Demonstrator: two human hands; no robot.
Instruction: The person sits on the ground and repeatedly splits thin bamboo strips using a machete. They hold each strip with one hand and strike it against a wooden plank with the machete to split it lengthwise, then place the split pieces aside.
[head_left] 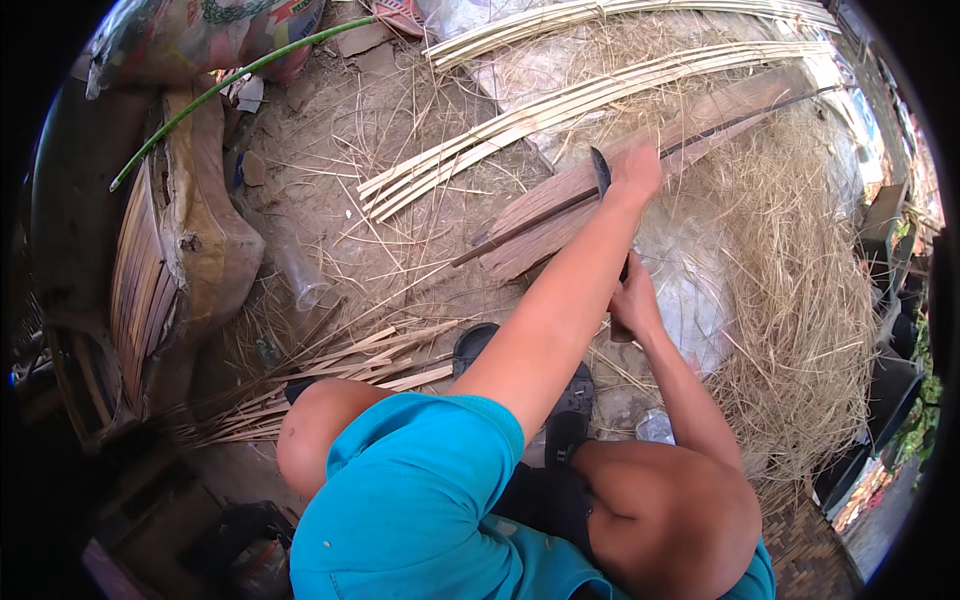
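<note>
Two bundles of pale split strips lie beyond the work, the nearer bundle close to the upper edge of a wooden plank, the farther bundle near the top of the view. Fine shavings are heaped on the right. On the left are a printed sack, a green stem and a clear plastic cup; loose pale slats lie beside the left knee. The left forearm crosses over the knife and hides its middle.

A long dark strip rests lengthwise on the plank, both ends running past it. The left hand is extended over it, fingers curled closed about the strip; their underside is hidden. The right hand, nearer the body, has its fingers wrapped around the knife handle, the blade tip showing past the left forearm.

The person squats on an earthen floor littered with fibres. Woven matting shows at lower right.
</note>
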